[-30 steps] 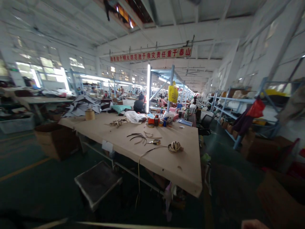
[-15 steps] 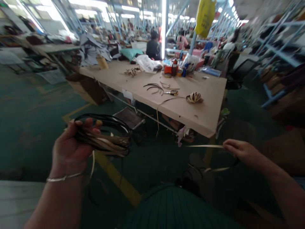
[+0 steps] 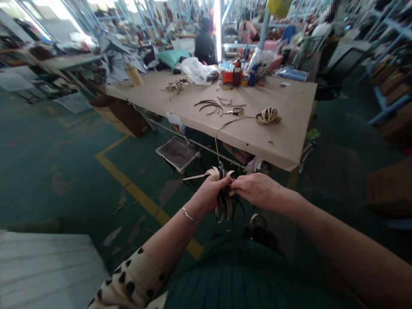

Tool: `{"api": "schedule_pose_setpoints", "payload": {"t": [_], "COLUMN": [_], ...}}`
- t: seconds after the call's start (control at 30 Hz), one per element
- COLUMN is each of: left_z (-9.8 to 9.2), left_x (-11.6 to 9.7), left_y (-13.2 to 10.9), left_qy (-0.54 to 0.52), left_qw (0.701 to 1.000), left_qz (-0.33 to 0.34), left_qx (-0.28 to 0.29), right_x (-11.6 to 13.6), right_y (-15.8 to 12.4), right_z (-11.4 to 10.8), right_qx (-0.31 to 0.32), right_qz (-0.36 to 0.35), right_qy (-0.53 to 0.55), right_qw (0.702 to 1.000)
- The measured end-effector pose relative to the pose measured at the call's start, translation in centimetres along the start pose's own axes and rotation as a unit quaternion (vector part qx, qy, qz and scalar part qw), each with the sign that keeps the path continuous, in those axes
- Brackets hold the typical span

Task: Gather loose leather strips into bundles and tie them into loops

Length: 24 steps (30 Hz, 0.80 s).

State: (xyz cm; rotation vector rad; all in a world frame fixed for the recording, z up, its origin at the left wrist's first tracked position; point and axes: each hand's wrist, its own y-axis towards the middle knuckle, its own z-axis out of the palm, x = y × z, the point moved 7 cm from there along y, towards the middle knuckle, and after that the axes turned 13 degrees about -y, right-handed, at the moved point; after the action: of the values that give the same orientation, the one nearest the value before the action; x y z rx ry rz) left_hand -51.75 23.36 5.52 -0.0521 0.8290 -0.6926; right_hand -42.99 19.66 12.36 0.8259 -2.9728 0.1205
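Note:
My left hand [image 3: 212,191] is closed around a bundle of narrow black and cream strips [image 3: 223,210], low in front of my body. Loops of the strips stick up over the fingers, and looser lengths hang below. One pale strip end [image 3: 193,177] points out to the left. Right beside the bundle is my right hand [image 3: 257,189], its fingers pinched together at the bundle's right side. They appear to grip a strip there, though the fingertips partly hide it.
Ahead stands a paper-covered table [image 3: 180,103]. On it lie scissors [image 3: 236,111], a coiled strip bundle [image 3: 268,116], loose strips [image 3: 209,104] and bottles [image 3: 237,73]. A stool [image 3: 178,153] is below its front edge. A white surface [image 3: 48,270] is at lower left.
My hands were far apart, the left with the bundle and the right drawing out a strip. Both have come together in the middle, and the bundle now hangs between them.

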Motion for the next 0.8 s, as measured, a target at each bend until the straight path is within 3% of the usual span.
{"api": "schedule_pose_setpoints", "payload": {"t": [0.1,0.23,0.37,0.5,0.63,0.8], "left_z": [0.7,0.5,-0.1,-1.0,-2.6,-4.3], "left_x": [1.3,1.8,3.1,3.5,0.9,-6.3], "left_y": [0.6,0.8,0.5,-0.2,-0.8,-2.7], "left_qy": [0.012,0.103,0.155,0.134,0.101,0.094], "left_qw": [1.0,0.993,0.973,0.958,0.973,0.993], "left_qz": [-0.003,-0.049,-0.168,-0.241,-0.204,-0.072], "left_qx": [0.0,0.002,0.046,0.076,0.045,-0.007], "right_x": [-0.4,-2.2,-3.8,-5.7,-7.9,-9.4], "right_y": [0.6,0.5,0.4,-0.7,-3.3,-6.3], "right_z": [0.4,2.2,4.3,6.5,9.0,12.4], "right_qx": [-0.012,-0.004,0.012,0.057,0.115,0.136], "right_qz": [0.065,0.154,0.147,0.108,0.105,0.127], "right_qy": [0.01,0.039,0.143,0.299,0.391,0.431], "right_qw": [0.998,0.987,0.979,0.947,0.907,0.883]}}
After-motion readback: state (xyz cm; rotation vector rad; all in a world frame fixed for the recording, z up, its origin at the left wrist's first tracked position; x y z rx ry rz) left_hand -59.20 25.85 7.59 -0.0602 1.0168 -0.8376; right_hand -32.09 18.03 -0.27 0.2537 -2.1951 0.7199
